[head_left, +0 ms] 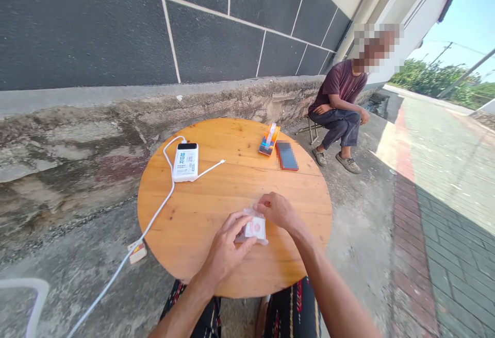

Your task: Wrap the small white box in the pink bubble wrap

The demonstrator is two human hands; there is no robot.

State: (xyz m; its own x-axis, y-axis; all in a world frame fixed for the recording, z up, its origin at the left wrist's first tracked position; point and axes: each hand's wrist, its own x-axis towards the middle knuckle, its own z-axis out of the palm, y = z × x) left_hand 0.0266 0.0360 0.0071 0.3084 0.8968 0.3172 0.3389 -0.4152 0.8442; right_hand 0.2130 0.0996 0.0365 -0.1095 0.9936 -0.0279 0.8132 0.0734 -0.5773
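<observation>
On the near part of the round wooden table, a small white square packet point(256, 228) with a faint reddish mark lies inside a clear plastic wrapper point(264, 242). My left hand point(229, 240) grips it from the left side, thumb along the near edge and fingers over the far one. My right hand point(279, 211) is at the wrapper's far edge, its fingers curled together in a pinch on the plastic. The exact spot between those fingertips is partly hidden.
The round table point(216, 193) also bears a white power bank point(186, 163) with a white cable point(160, 208), an orange tape dispenser point(269, 139) and a red-edged phone point(287, 155). A small box point(137, 252) lies on the ground. Another person point(344, 90) sits beyond, by the wall.
</observation>
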